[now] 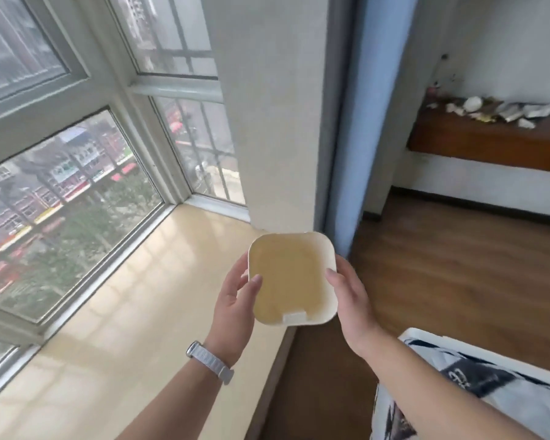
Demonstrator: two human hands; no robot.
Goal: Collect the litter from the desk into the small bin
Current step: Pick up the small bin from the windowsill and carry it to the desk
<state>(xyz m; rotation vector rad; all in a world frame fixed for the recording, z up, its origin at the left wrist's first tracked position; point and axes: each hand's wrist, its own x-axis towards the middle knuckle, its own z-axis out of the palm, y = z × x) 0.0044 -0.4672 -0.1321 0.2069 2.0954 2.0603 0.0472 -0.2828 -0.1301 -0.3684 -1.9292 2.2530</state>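
I hold a small cream square bin (291,277) in front of me with both hands, its open top facing me and nothing inside. My left hand (235,300) grips its left wall with the thumb over the rim. My right hand (350,303) grips the right wall the same way. A brown wooden desk (477,139) stands at the far right against the white wall. Litter (502,113) of crumpled paper and wrappers lies scattered along the desk's top, well away from the bin.
A pale yellow bay-window sill (134,296) spreads below and left of the bin, with large windows (61,201) behind it. A white pillar (273,122) and blue curtain (362,122) stand ahead. Wooden floor (458,281) leads to the desk. A patterned cloth (489,392) lies at lower right.
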